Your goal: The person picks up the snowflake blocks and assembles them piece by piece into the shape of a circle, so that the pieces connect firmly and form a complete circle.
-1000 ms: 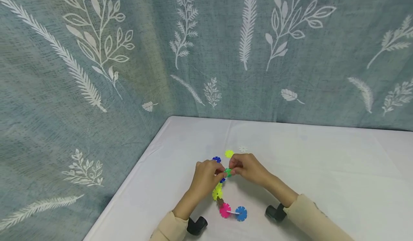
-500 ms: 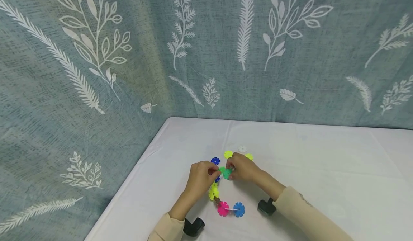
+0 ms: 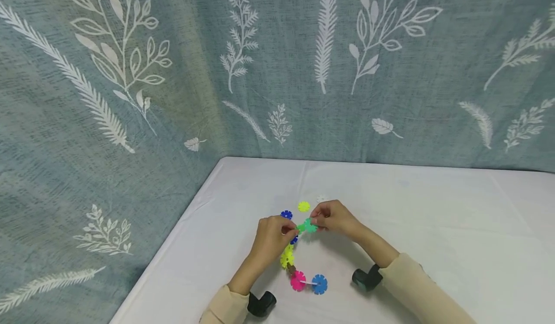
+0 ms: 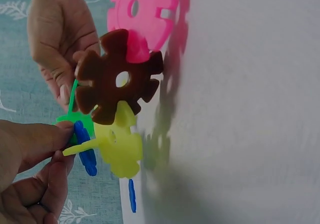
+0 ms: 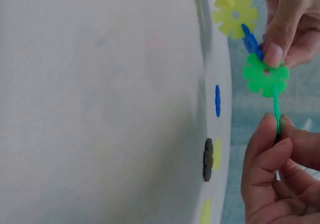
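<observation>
A chain of flower-shaped discs with notched rims makes a curve near the left edge of the table. From its near end come one light blue disc, one white disc seen edge-on, then a pink disc, a brown disc, two yellow discs, a dark blue disc, a green disc and a bluish-green disc. The last two are joined crosswise, and this end is above the table.
</observation>
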`<state>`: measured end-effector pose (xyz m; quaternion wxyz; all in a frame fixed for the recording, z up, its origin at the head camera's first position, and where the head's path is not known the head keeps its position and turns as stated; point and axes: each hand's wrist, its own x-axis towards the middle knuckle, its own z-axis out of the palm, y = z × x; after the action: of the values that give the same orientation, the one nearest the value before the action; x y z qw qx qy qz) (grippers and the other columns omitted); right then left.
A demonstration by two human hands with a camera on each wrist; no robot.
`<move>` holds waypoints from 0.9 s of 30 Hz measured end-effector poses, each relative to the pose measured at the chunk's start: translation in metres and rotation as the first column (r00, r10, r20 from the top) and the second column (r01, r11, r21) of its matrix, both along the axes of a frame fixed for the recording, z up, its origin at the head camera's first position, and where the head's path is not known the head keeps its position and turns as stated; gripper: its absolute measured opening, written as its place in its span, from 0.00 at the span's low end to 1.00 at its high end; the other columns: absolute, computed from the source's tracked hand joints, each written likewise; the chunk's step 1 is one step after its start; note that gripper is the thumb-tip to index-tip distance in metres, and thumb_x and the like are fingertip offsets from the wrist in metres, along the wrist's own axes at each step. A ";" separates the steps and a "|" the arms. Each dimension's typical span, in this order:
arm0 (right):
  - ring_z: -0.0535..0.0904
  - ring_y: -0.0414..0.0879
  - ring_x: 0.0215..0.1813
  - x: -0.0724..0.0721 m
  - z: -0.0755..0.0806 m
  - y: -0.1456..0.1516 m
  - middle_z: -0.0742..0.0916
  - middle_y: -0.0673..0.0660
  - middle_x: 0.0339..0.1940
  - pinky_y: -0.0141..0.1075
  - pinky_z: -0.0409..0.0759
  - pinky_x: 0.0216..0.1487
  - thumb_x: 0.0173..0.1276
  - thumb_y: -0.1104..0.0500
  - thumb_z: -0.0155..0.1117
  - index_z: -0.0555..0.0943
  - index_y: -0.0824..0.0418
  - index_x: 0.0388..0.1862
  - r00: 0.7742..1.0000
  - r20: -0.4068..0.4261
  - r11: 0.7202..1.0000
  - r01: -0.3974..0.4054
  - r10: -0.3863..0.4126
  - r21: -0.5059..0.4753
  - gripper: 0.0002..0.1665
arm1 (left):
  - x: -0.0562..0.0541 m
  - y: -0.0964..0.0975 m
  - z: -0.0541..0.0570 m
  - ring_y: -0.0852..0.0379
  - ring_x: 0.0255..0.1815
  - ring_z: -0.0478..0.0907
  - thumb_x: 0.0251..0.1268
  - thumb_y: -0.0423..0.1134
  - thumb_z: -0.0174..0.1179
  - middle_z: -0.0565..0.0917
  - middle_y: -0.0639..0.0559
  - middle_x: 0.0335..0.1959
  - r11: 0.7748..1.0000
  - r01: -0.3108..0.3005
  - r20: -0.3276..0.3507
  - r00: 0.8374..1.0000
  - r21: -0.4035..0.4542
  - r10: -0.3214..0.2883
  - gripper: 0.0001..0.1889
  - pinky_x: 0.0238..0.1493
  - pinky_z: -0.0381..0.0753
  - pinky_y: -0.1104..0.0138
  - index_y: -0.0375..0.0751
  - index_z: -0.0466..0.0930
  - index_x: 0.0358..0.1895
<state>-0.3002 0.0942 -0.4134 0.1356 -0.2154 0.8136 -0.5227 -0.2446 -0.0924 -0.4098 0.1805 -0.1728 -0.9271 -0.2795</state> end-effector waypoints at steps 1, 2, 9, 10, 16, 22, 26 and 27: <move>0.79 0.44 0.25 0.000 0.000 -0.001 0.81 0.53 0.21 0.35 0.77 0.30 0.63 0.66 0.59 0.79 0.71 0.35 1.000 0.004 1.000 0.001 -0.001 0.000 0.07 | 0.000 0.000 0.000 0.62 0.24 0.77 0.47 0.33 0.68 0.84 0.52 0.21 1.000 0.003 0.004 1.000 0.005 -0.003 0.02 0.27 0.72 0.76 0.39 0.85 0.23; 0.78 0.43 0.25 0.001 0.001 -0.001 0.81 0.53 0.21 0.36 0.78 0.31 0.63 0.66 0.59 0.79 0.71 0.35 1.000 0.008 1.000 0.003 -0.003 -0.001 0.07 | 0.001 0.001 0.001 0.62 0.24 0.77 0.48 0.33 0.68 0.84 0.52 0.21 1.000 0.006 0.009 1.000 0.009 -0.007 0.02 0.27 0.72 0.76 0.39 0.85 0.23; 0.75 0.38 0.22 0.004 0.005 -0.007 0.81 0.54 0.20 0.33 0.78 0.29 0.60 0.68 0.60 0.78 0.71 0.30 1.000 0.004 0.999 0.030 -0.031 0.038 0.04 | 0.003 0.004 -0.003 0.61 0.23 0.75 0.44 0.32 0.70 0.83 0.52 0.20 0.999 0.024 -0.108 0.994 -0.023 -0.027 0.02 0.32 0.69 0.72 0.39 0.85 0.22; 0.75 0.37 0.22 0.005 0.005 -0.008 0.81 0.54 0.20 0.33 0.78 0.29 0.60 0.69 0.60 0.78 0.72 0.30 0.999 0.007 0.999 0.032 -0.032 0.039 0.04 | 0.004 0.005 -0.004 0.61 0.23 0.75 0.44 0.31 0.70 0.83 0.53 0.20 0.999 0.021 -0.124 0.992 -0.030 -0.024 0.03 0.33 0.68 0.70 0.39 0.85 0.22; 0.74 0.38 0.22 0.007 0.003 -0.008 0.81 0.55 0.21 0.31 0.78 0.29 0.60 0.69 0.60 0.79 0.71 0.29 0.999 0.005 0.998 0.039 -0.040 0.057 0.03 | 0.004 0.005 -0.002 0.65 0.22 0.74 0.45 0.33 0.70 0.83 0.54 0.19 0.996 0.082 -0.012 0.997 -0.028 -0.083 0.03 0.33 0.69 0.72 0.40 0.85 0.21; 0.73 0.38 0.22 0.004 -0.003 -0.009 0.83 0.54 0.21 0.29 0.75 0.26 0.59 0.68 0.62 0.80 0.69 0.29 0.998 -0.048 0.996 -0.048 0.052 0.070 0.03 | -0.008 -0.002 0.005 0.67 0.19 0.67 0.54 0.36 0.64 0.81 0.51 0.19 0.983 0.147 0.271 0.947 0.106 -0.171 0.07 0.22 0.67 0.76 0.36 0.83 0.24; 0.75 0.39 0.24 0.002 -0.006 -0.010 0.84 0.58 0.23 0.29 0.76 0.26 0.60 0.70 0.59 0.79 0.72 0.34 0.991 -0.056 0.992 -0.124 0.124 0.005 0.04 | -0.016 -0.007 0.001 0.67 0.23 0.71 0.56 0.32 0.62 0.82 0.46 0.24 0.969 0.156 0.358 0.908 0.190 -0.216 0.05 0.26 0.71 0.76 0.31 0.82 0.30; 0.76 0.39 0.25 0.001 -0.006 -0.010 0.84 0.59 0.24 0.29 0.76 0.26 0.61 0.71 0.58 0.78 0.72 0.35 0.988 -0.075 0.991 -0.135 0.135 -0.004 0.05 | -0.016 -0.008 0.000 0.67 0.24 0.72 0.55 0.30 0.62 0.82 0.45 0.25 0.963 0.159 0.386 0.892 0.219 -0.235 0.05 0.27 0.72 0.76 0.30 0.82 0.31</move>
<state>-0.2988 0.0845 -0.4196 0.1393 -0.2899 0.7993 -0.5076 -0.2610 -0.0999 -0.4093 -0.0313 -0.1867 -0.8924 -0.4096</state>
